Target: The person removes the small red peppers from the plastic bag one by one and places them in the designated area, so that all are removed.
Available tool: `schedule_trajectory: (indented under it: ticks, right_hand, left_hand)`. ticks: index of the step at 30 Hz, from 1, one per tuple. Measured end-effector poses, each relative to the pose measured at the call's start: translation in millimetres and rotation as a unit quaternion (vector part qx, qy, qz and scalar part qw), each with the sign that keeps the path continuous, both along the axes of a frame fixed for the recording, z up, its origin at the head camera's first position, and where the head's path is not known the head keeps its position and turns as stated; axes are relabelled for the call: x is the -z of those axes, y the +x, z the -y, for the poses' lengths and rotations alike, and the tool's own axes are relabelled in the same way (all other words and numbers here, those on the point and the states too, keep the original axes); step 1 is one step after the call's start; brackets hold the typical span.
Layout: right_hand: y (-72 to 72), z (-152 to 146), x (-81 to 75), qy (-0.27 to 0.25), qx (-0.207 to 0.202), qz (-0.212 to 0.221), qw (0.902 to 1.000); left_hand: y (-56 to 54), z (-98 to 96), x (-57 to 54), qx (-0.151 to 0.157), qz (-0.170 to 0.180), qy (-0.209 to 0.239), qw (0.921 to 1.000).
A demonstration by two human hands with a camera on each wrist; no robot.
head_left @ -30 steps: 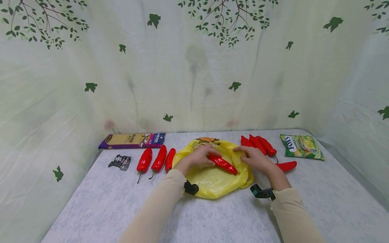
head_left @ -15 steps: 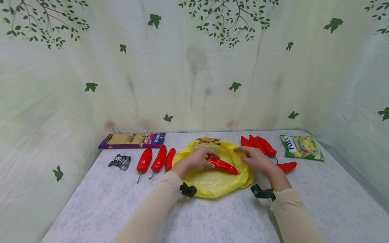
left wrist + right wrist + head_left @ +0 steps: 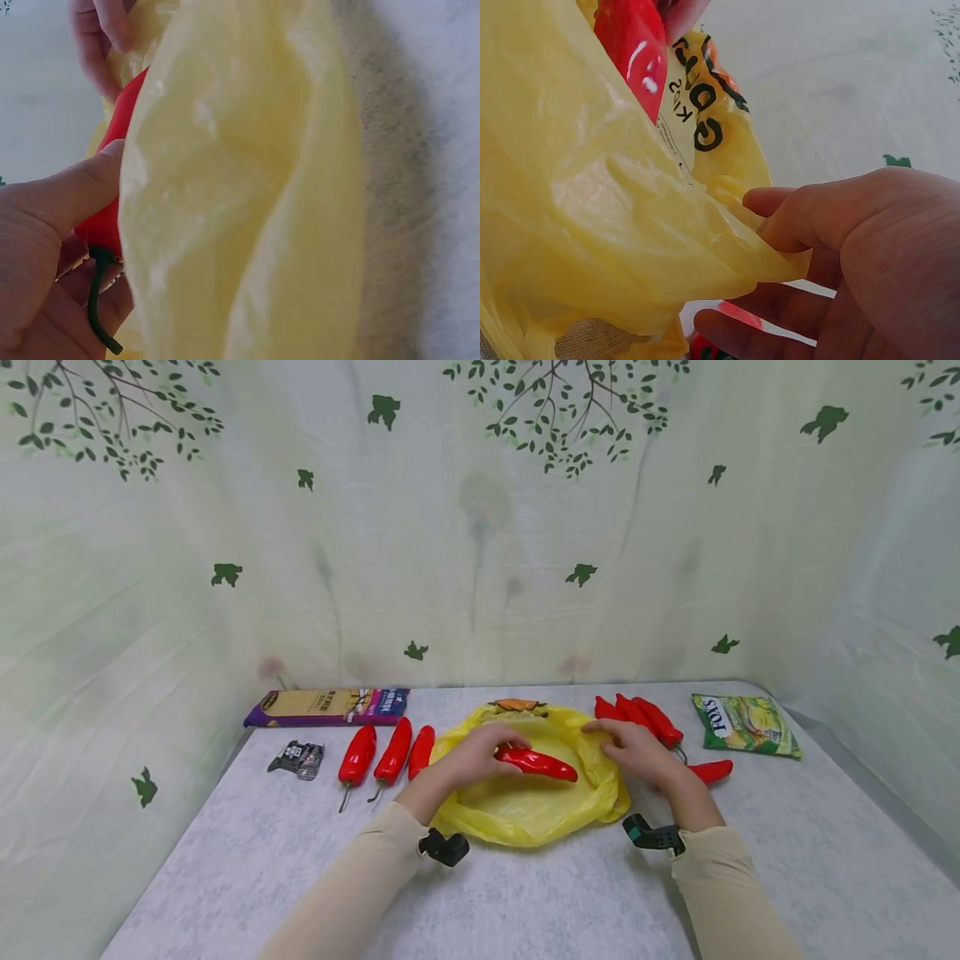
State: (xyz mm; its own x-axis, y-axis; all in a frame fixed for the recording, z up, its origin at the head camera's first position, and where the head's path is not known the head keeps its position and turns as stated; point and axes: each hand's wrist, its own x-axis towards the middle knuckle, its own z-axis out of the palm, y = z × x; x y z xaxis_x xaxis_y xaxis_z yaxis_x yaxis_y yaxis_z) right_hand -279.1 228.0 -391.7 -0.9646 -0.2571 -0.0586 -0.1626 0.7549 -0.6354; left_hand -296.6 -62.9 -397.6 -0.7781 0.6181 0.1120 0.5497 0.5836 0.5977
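Note:
A yellow plastic bag (image 3: 525, 806) lies flat at the middle of the table. My left hand (image 3: 472, 758) grips the stem end of a red chili pepper (image 3: 536, 764) held just over the bag; the thumb presses the pepper (image 3: 109, 217) beside its green stem. My right hand (image 3: 633, 750) pinches the bag's right edge (image 3: 727, 255) between thumb and fingers. Three red peppers (image 3: 390, 753) lie left of the bag, and more red peppers (image 3: 645, 718) lie behind my right hand.
A long purple and yellow packet (image 3: 326, 707) lies at the back left, with a small black patterned packet (image 3: 297, 757) in front of it. A green snack bag (image 3: 744, 722) sits at the back right. A leaf-patterned curtain (image 3: 480, 527) encloses the table (image 3: 525, 893).
My left hand has drawn back toward me and to the left, taking the red pepper with it and turning it more level. The right hand has stayed on the bag's edge.

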Motion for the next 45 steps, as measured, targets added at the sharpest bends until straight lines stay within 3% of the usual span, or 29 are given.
schedule_trajectory:
  ticks: [9,20,32,39,45]
  right_hand:
    - [0.9,2.6,1.0,-0.010,0.004,0.011,0.9999]
    - [-0.4,3.0,1.3,-0.014,0.007,0.018,0.9997]
    - [1.0,-0.4,2.6,-0.017,0.006,0.020,0.9996]
    - [2.0,0.6,3.3,-0.016,0.010,0.022,0.9996]
    - [2.1,1.7,3.7,-0.018,0.016,0.025,0.9994]
  left_hand:
    - [22.2,21.1,3.1,-0.079,0.009,0.063,0.9949]
    - [49.8,57.5,-1.8,-0.158,-0.008,0.076,0.9845]
    - [72.8,92.5,3.0,-0.184,-0.018,0.097,0.9780]
    - [78.4,119.5,9.0,-0.192,0.023,0.120,0.9738]
    - [77.1,150.5,12.6,-0.184,0.011,0.129,0.9743]
